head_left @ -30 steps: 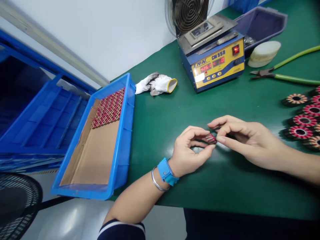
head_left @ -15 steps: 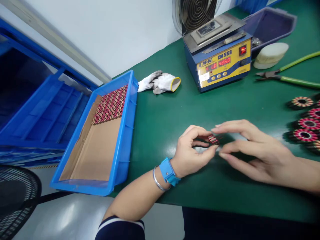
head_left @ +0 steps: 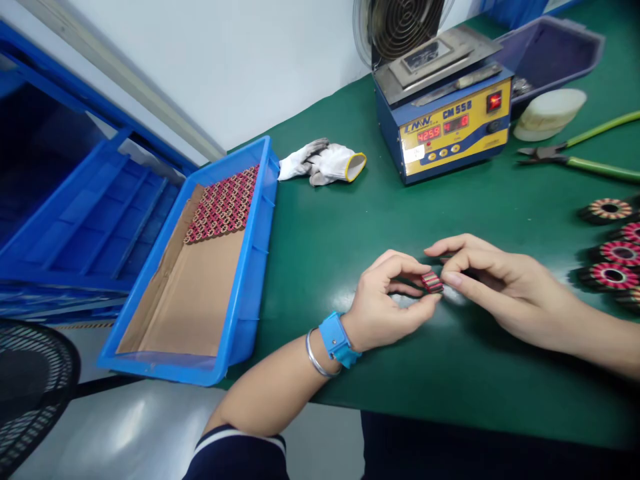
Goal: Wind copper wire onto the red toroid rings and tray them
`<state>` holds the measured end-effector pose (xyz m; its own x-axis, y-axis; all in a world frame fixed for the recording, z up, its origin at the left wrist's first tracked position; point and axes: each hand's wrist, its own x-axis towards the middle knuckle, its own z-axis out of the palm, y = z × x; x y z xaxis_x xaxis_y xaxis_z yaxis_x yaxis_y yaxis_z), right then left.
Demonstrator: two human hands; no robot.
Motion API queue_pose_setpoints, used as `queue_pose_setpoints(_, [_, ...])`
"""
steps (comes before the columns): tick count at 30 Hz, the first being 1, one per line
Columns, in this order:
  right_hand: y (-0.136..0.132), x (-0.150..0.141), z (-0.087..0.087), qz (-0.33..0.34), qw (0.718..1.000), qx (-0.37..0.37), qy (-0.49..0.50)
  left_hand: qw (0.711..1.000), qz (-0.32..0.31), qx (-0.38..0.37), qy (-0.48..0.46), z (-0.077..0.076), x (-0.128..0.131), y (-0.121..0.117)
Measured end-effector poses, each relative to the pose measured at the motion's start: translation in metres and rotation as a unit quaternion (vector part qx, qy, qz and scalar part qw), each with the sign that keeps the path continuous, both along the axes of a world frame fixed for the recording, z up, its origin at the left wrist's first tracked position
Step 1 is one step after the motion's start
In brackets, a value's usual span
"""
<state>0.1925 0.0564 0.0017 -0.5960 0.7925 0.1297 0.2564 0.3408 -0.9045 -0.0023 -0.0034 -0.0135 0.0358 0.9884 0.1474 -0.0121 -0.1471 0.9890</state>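
At the far left a black wire fan guard (head_left: 30, 393) shows at the lower corner, with stacked blue crates (head_left: 85, 220) above it. Next comes a blue plastic tray (head_left: 250, 280) resting on the edge of the green surface (head_left: 340, 220); a sheet of brown cardboard (head_left: 195, 293) lines it, and a flat patch of small red and copper coil parts (head_left: 223, 205) fills its far end. Just beyond the tray lies a crumpled white cloth glove (head_left: 325, 162) with a yellow cuff.

The left hand (head_left: 387, 300), with a blue wristband (head_left: 336, 340) and a thin metal bangle (head_left: 314, 357) at the wrist, is curled, its thumb and fingers pinching a small red wound coil (head_left: 432, 282) just above the surface. The right hand (head_left: 493, 280) meets it from the other side, its fingertips closed on the same coil, so the part sits gripped between both hands near the front middle of the surface. Nothing stands between the hands and the tray.

Behind them sits a boxy blue and yellow machine (head_left: 447, 120) with red digit displays, a metal top plate and a round fan grille (head_left: 403, 23) at its back. To the right are a dark purple bin (head_left: 555, 50), a cream oval pad (head_left: 550, 113), green-handled cutters (head_left: 575, 157) and a group of ring-shaped wound stators (head_left: 617, 257).
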Motion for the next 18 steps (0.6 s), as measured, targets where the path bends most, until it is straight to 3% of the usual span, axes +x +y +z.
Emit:
queue_pose_setpoints(11, [0.0013,-0.0019,-0.0033,-0.006,0.999,-0.036,0.028,1.000,0.001,0.007,0.000,-0.0013,0.0004,-0.0004])
queue_pose_setpoints(15, [0.0050,0.0012,-0.0051,-0.082,0.993,-0.082,0.033,1.000,0.005,0.005,-0.013,-0.0001,-0.0001,0.0003])
queue_pose_setpoints(18, [0.0082,0.0016,-0.0040,-0.144,0.972,-0.172,0.074,0.999,0.004,-0.002,-0.043,0.0013,-0.0004,0.0009])
